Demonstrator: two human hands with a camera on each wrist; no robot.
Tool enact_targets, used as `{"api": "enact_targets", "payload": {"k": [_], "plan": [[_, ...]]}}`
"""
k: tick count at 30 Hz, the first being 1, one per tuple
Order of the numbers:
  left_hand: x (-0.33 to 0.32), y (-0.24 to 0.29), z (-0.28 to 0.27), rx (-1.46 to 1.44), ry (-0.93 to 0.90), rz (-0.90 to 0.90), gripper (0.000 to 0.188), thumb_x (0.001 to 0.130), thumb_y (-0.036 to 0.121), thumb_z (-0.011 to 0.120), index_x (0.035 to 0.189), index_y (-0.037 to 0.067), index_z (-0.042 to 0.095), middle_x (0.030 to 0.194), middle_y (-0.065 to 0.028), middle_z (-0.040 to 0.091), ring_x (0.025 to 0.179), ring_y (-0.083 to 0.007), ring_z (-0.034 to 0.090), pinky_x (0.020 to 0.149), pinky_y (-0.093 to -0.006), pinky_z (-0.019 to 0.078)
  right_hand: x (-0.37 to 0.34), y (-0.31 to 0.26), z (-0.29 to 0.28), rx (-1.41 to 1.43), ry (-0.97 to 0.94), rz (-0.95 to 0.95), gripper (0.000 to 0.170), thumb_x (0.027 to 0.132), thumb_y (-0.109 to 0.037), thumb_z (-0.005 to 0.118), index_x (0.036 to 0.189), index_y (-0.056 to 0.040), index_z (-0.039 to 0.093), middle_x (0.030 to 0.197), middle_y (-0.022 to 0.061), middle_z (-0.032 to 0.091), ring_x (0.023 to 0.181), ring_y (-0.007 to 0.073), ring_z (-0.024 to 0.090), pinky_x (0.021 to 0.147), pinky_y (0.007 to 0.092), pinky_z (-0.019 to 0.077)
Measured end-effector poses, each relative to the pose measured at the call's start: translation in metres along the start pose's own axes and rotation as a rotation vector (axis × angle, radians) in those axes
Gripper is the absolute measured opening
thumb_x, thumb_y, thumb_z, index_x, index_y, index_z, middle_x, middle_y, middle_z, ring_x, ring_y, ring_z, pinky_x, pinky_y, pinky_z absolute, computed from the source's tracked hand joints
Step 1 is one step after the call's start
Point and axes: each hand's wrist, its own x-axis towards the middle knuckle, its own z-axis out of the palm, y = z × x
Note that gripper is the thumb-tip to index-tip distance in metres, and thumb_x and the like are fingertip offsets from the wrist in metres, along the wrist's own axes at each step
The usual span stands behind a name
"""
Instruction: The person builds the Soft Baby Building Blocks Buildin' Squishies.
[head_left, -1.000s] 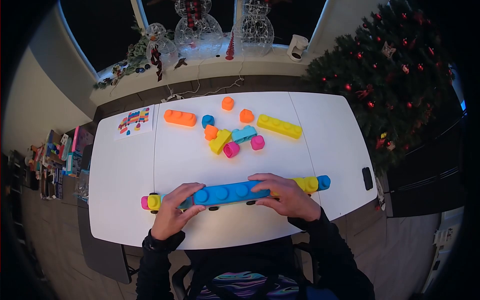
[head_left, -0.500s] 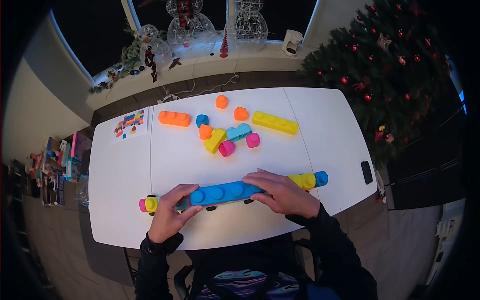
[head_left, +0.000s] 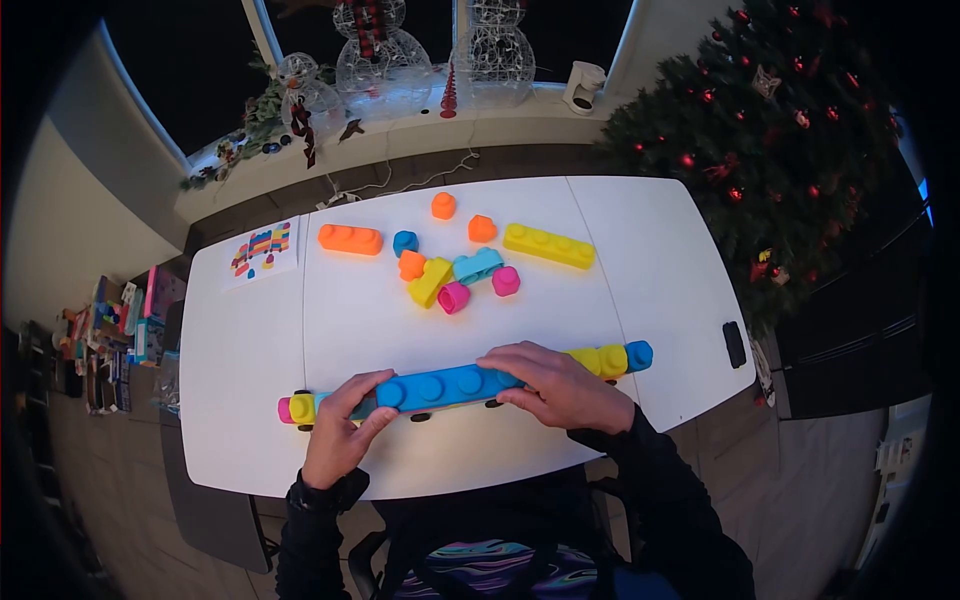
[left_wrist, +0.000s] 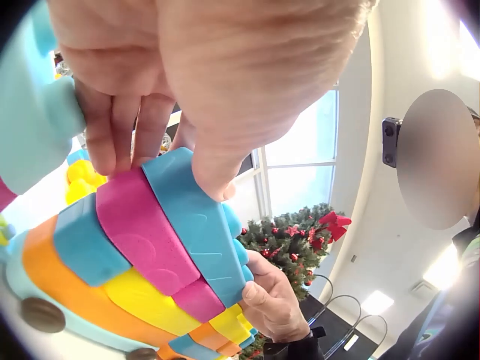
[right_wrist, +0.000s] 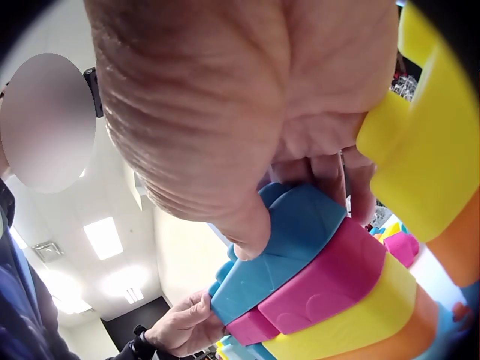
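Note:
A long blue building block (head_left: 430, 387) with round studs tops a layered toy train of stacked blocks on dark wheels. My left hand (head_left: 340, 440) grips its left end, thumb on the near side and fingers behind. At the other end, my right hand (head_left: 565, 385) holds it the same way. Directly under it, the left wrist view shows pink blocks (left_wrist: 146, 225), then yellow and orange layers. A light-blue studded piece (left_wrist: 34, 105) rises beside the left fingers. Close to the right fingers in the right wrist view is a yellow studded block (right_wrist: 435, 142).
Several loose blocks lie farther back, including a long orange one (head_left: 350, 239), a long yellow one (head_left: 548, 246) and a teal one (head_left: 478, 265). A printed picture sheet (head_left: 262, 252) is at the table's left. A black object (head_left: 734, 344) sits near the right edge.
The head view has shifted a little, moving the scene left. My right hand has slid slightly left on the blue block; both hands keep their hold. The loose blocks stay put.

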Motion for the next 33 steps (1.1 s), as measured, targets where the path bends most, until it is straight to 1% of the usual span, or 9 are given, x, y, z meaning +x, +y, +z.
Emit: {"api": "enact_targets", "payload": {"k": [3,6,16,18,24,26,28,30,33], "plan": [[0.000,0.007,0.001,0.015,0.041,0.007,0.048,0.104,0.014,0.086,0.148,0.000,0.072,0.138,-0.0190,0.078,0.122,-0.0336,0.077,0.110,-0.0404,0.0589,0.000,0.002,0.002,-0.008,0.017,-0.030,0.055,0.105,-0.011,0.083,0.156,-0.0065,0.064,0.146,0.0165,0.071,0.133,0.0385,0.070,0.110,0.0470,0.0601],[0.001,0.004,-0.005,0.093,-0.013,0.039,0.053,0.106,0.017,0.084,0.152,-0.002,0.068,0.139,-0.0180,0.077,0.124,-0.0309,0.076,0.110,-0.0396,0.0598,0.001,0.002,0.002,-0.022,0.024,-0.046,0.055,0.105,-0.012,0.083,0.156,-0.0068,0.064,0.146,0.0163,0.071,0.132,0.0385,0.070,0.109,0.0469,0.0603],[0.004,0.022,-0.011,0.122,-0.021,0.014,0.050,0.105,0.018,0.086,0.148,-0.001,0.070,0.135,-0.0192,0.078,0.118,-0.0336,0.078,0.105,-0.0413,0.0620,-0.003,0.004,0.006,-0.045,0.048,-0.051,0.055,0.106,-0.014,0.082,0.157,-0.0075,0.064,0.148,0.0163,0.071,0.134,0.0371,0.070,0.112,0.0462,0.0592],[0.011,0.035,-0.033,0.355,-0.120,0.117,0.050,0.103,0.020,0.087,0.146,-0.002,0.072,0.130,-0.0200,0.080,0.114,-0.0357,0.079,0.102,-0.0424,0.0636,-0.004,0.003,0.007,-0.075,0.082,-0.060,0.055,0.107,-0.015,0.081,0.159,-0.0067,0.063,0.149,0.0171,0.070,0.133,0.0374,0.071,0.109,0.0453,0.0608],[0.088,0.100,-0.089,0.706,-0.153,0.335,0.025,0.101,0.005,0.084,0.125,-0.001,0.079,0.118,-0.0170,0.081,0.105,-0.0390,0.078,0.092,-0.0439,0.0644,-0.006,-0.002,0.001,0.033,0.056,0.041,0.053,0.108,-0.022,0.081,0.154,-0.0027,0.065,0.146,0.0215,0.071,0.130,0.0423,0.072,0.109,0.0464,0.0606],[0.129,0.091,-0.091,0.854,-0.240,0.330,0.031,0.099,0.007,0.085,0.128,0.001,0.079,0.126,-0.0168,0.079,0.120,-0.0393,0.076,0.103,-0.0482,0.0611,-0.006,-0.002,0.001,0.025,0.052,0.043,0.053,0.108,-0.023,0.081,0.154,-0.0027,0.065,0.145,0.0215,0.071,0.130,0.0422,0.072,0.109,0.0464,0.0606],[0.173,0.058,-0.083,0.973,-0.293,0.418,0.032,0.097,0.008,0.085,0.128,0.004,0.078,0.131,-0.0142,0.076,0.124,-0.0374,0.073,0.104,-0.0492,0.0621,-0.007,-0.001,0.001,0.015,0.050,0.049,0.052,0.108,-0.023,0.081,0.154,-0.0027,0.065,0.145,0.0215,0.072,0.130,0.0420,0.072,0.109,0.0463,0.0607],[0.219,0.010,-0.070,0.999,-0.398,0.427,0.041,0.095,0.007,0.086,0.134,0.005,0.077,0.140,-0.0126,0.071,0.129,-0.0358,0.071,0.105,-0.0488,0.0627,-0.007,-0.001,0.002,0.036,0.070,0.035,0.051,0.109,-0.022,0.080,0.153,-0.0022,0.065,0.145,0.0214,0.072,0.129,0.0417,0.073,0.109,0.0465,0.0609],[0.256,-0.030,-0.042,1.125,-0.470,0.411,0.049,0.092,0.007,0.087,0.139,0.007,0.074,0.141,-0.0122,0.068,0.131,-0.0352,0.070,0.105,-0.0494,0.0626,-0.007,0.000,0.002,0.052,0.066,0.035,0.051,0.109,-0.022,0.080,0.154,-0.0022,0.065,0.146,0.0207,0.072,0.130,0.0413,0.072,0.110,0.0470,0.0604]]}}
